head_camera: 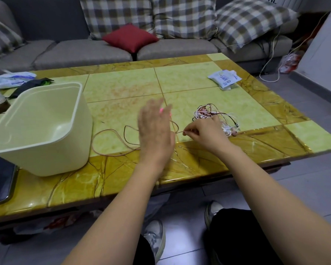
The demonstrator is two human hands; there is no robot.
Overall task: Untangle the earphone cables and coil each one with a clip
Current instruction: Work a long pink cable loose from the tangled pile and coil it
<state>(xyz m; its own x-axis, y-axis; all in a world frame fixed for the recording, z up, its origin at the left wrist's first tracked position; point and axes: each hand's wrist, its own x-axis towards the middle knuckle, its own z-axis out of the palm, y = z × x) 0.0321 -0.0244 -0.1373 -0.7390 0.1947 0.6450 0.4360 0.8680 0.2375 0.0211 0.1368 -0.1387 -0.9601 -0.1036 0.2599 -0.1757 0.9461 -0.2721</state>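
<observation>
At a glossy yellow-green tiled table, grey sofa and checked cushions behind. Pinched a thin brownish cable between thumb and forefinger of the right hand, fingers curled tight on it. Kept the tangle of earphone cables just beyond that hand, close against its far side. Held the left hand up just beside the right, blurred, fingers seemingly straight, a speck of pink at the fingertips; could not tell whether gripping anything. Lay in loose loops to the left of the left hand, toward a cream tub: the freed stretch of cable. Judged as mid-untangling, one cable drawn partly out, the others knotted together. Called next for easing this cable's last length clear of the knot, then winding and clipping it.
</observation>
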